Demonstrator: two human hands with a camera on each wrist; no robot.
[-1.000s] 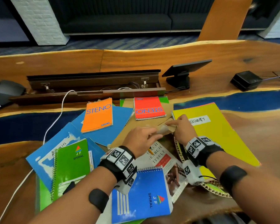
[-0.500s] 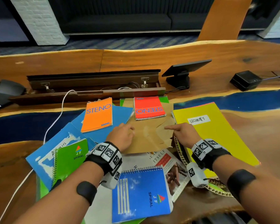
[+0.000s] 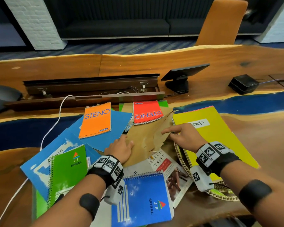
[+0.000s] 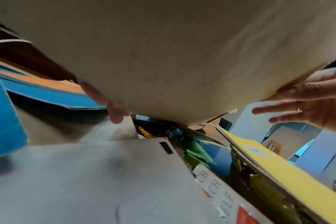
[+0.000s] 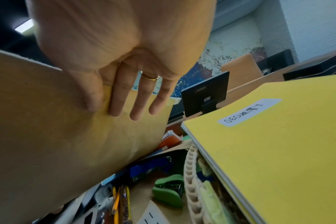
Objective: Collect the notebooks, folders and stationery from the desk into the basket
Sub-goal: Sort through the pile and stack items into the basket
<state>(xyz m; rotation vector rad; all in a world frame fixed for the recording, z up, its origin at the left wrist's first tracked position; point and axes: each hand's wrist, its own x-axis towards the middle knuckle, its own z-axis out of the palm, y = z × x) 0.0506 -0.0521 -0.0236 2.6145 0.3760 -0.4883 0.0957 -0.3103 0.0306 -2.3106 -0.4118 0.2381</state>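
Note:
A brown paper envelope [image 3: 147, 136] is bowed upward over the woven basket [image 3: 181, 161]. My left hand [image 3: 121, 148] grips its left edge, fingers [image 4: 105, 100] curled underneath. My right hand [image 3: 167, 132] pinches its right edge, thumb against fingers [image 5: 113, 104]. Under the envelope [image 5: 48, 136] the basket holds a green stapler [image 5: 169, 191], pencils [image 5: 117, 201] and a blue clip-like item [image 5: 150, 168]. The yellow folder [image 3: 220, 136] leans over the basket's right rim [image 5: 190, 174]. The orange steno pad [image 3: 97, 120], red steno pad [image 3: 147, 112], green spiral notebook [image 3: 67, 171] and blue spiral notebook [image 3: 146, 199] lie around.
Blue folders [image 3: 118, 125] lie under the orange pad, and a book [image 3: 167, 167] sits beneath the blue notebook. A white cable [image 3: 56, 122] runs along the left. Behind stand an open cable tray [image 3: 92, 89], a small screen [image 3: 182, 77] and a black box [image 3: 243, 84].
My left hand moved from the middle to the envelope's left edge. The right hand lifted the right edge, so the envelope now arches up off the pile.

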